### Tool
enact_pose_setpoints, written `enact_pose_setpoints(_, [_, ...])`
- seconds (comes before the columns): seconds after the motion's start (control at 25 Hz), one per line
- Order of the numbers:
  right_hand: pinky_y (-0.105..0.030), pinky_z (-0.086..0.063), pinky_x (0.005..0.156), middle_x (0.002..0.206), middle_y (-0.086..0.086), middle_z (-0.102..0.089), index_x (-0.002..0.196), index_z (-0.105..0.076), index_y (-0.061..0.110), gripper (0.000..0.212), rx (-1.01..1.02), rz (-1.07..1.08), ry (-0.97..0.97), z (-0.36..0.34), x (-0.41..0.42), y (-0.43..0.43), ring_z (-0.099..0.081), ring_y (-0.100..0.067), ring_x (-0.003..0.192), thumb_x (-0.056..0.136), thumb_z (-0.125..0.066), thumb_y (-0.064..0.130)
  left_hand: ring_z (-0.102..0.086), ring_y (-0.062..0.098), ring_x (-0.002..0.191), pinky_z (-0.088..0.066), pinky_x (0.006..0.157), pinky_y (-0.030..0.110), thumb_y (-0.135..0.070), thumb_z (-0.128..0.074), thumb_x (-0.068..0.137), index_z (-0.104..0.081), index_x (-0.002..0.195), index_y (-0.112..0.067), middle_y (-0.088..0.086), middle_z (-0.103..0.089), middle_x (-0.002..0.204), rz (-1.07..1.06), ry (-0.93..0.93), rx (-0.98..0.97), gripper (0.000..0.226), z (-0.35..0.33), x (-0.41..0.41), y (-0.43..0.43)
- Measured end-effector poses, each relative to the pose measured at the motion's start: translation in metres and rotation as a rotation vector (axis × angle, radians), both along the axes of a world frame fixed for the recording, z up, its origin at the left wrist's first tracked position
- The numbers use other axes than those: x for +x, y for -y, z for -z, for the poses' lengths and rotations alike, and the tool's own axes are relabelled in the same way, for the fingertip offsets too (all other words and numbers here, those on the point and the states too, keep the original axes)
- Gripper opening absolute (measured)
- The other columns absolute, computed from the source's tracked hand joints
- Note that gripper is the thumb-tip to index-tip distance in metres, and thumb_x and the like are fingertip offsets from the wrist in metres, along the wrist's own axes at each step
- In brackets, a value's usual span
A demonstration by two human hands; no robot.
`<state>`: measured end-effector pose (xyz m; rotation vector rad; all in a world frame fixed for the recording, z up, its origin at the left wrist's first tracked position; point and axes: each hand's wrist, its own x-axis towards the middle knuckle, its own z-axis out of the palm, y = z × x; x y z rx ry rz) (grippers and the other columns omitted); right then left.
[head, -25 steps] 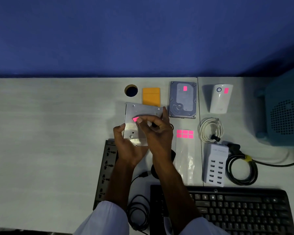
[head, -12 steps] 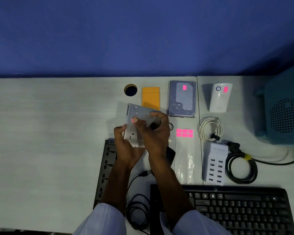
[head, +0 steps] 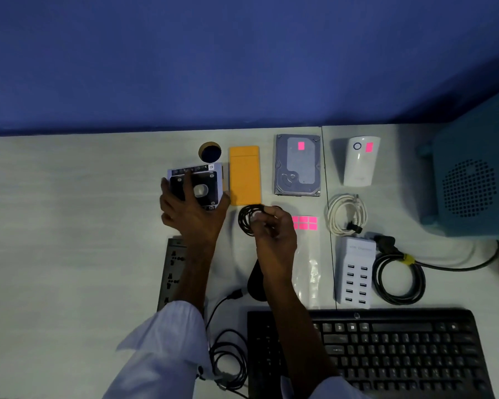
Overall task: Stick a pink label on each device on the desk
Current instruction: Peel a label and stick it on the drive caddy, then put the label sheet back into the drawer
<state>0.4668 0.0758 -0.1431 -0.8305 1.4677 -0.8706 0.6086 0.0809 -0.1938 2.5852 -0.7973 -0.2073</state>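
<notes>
My left hand (head: 190, 210) grips a silver and black drive caddy (head: 198, 184) across its width, black face up, low over the desk beside an orange device (head: 244, 175). No pink label shows on the caddy's upper face. My right hand (head: 272, 234) hovers with loosely curled fingers over a small black cable coil (head: 247, 221), with nothing visible in it. The pink label sheet (head: 304, 223) lies just right of that hand. A hard drive (head: 297, 168) and a white plug-in device (head: 359, 165) each carry a pink label.
A white USB charger (head: 355, 272), a grey power strip (head: 170, 272), a black mouse (head: 257, 280) and a black keyboard (head: 386, 349) lie near me. A white cable (head: 346, 214), a black cord coil (head: 398, 279), a teal box (head: 473, 174) and a desk hole (head: 210, 152) are around.
The caddy was turned over from its silver labelled face to its black face and moved left toward the desk. My right hand let go of it and drew back to the right.
</notes>
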Motion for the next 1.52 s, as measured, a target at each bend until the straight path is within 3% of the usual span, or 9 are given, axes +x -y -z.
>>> enact_pose_setpoints(0.12, [-0.013,-0.051,0.077,0.096,0.001,-0.072,0.113,-0.064,0.009,0.029,0.013,0.026,0.004,0.003,-0.008,-0.005,-0.067,0.000,0.087,0.086,-0.070,0.002,-0.030,0.044,0.141,-0.033,0.104,0.058,-0.080,-0.053,0.067,-0.041,0.146,-0.022,0.023,-0.024,0.158,0.008,0.033,0.085,0.099,0.012,0.003,0.001])
enact_pose_setpoints(0.36, [-0.024,-0.055,0.080,0.097,-0.005,-0.073,0.109,-0.063,0.013,0.027,0.001,0.052,-0.065,0.006,-0.030,-0.010,-0.069,-0.018,0.089,0.085,-0.069,0.002,-0.020,0.047,0.146,-0.027,0.108,0.063,-0.081,-0.051,0.072,-0.035,0.150,-0.016,0.027,-0.017,0.160,0.016,0.020,0.139,0.102,0.019,0.002,0.000])
enact_pose_setpoints(0.48, [-0.034,-0.055,0.081,0.105,0.000,-0.069,0.109,-0.062,0.015,0.030,-0.076,0.082,-0.220,0.009,-0.055,-0.022,-0.066,-0.019,0.094,0.082,-0.071,0.005,-0.022,0.044,0.147,-0.027,0.113,0.060,-0.069,-0.056,0.080,-0.044,0.145,-0.011,0.026,-0.022,0.159,0.049,0.074,-0.003,0.087,0.005,-0.006,-0.009])
enact_pose_setpoints(0.6, [-0.047,-0.054,0.088,0.115,0.002,-0.063,0.116,-0.059,0.018,0.039,-0.122,0.111,-0.373,0.012,-0.075,-0.039,-0.060,-0.019,0.103,0.078,-0.067,0.018,-0.040,0.030,0.141,-0.039,0.106,0.054,-0.043,-0.065,0.088,-0.059,0.132,-0.014,0.015,-0.040,0.152,0.299,0.091,-0.257,0.053,-0.017,-0.047,-0.028])
enact_pose_setpoints(0.84, [-0.037,-0.050,0.094,0.115,0.004,-0.057,0.116,-0.056,0.017,0.042,-0.165,0.082,-0.485,0.012,-0.093,-0.058,-0.057,-0.019,0.111,0.077,-0.071,0.010,-0.026,0.023,0.149,-0.011,0.116,0.038,-0.038,-0.064,0.090,-0.056,0.138,-0.020,0.004,-0.037,0.158,0.794,0.105,-0.053,0.051,-0.002,-0.141,-0.060])
enact_pose_setpoints(1.08, [-0.029,-0.044,0.080,0.115,-0.008,-0.059,0.119,-0.055,0.015,0.048,-0.073,0.034,-0.496,0.013,-0.100,-0.051,-0.060,-0.024,0.102,0.074,-0.071,0.018,-0.027,0.032,0.149,-0.018,0.115,0.054,-0.030,-0.072,0.085,-0.055,0.138,-0.015,0.008,-0.044,0.154,0.813,0.175,0.069,0.057,0.011,-0.148,-0.059])
enact_pose_setpoints(1.24, [-0.007,-0.037,0.068,0.119,-0.006,-0.060,0.123,-0.054,0.009,0.049,-0.042,0.011,-0.476,0.010,-0.102,-0.042,-0.057,-0.007,0.093,0.077,-0.073,0.010,-0.027,0.031,0.149,-0.018,0.115,0.056,-0.035,-0.062,0.092,-0.056,0.137,-0.017,0.006,-0.045,0.153,0.804,0.182,0.036,0.049,0.012,-0.148,-0.060])
enact_pose_setpoints(1.4, [-0.031,-0.055,0.083,0.114,-0.002,-0.063,0.121,-0.052,0.015,0.049,0.000,-0.010,-0.440,0.013,-0.096,-0.040,-0.065,-0.005,0.090,0.078,-0.074,0.015,-0.029,0.031,0.148,-0.019,0.114,0.057,-0.029,-0.059,0.094,-0.058,0.135,-0.016,0.006,-0.047,0.152,0.794,0.192,0.014,0.044,0.013,-0.150,-0.060])
enact_pose_setpoints(1.52, [-0.020,-0.043,0.079,0.102,-0.006,-0.068,0.111,-0.061,0.009,0.034,-0.008,-0.060,-0.550,0.015,-0.099,-0.034,-0.065,-0.014,0.089,0.080,-0.070,0.018,-0.026,0.030,0.149,-0.020,0.114,0.058,-0.025,-0.059,0.091,-0.054,0.138,-0.016,0.005,-0.045,0.153,0.805,0.188,0.046,0.048,0.015,-0.149,-0.061])
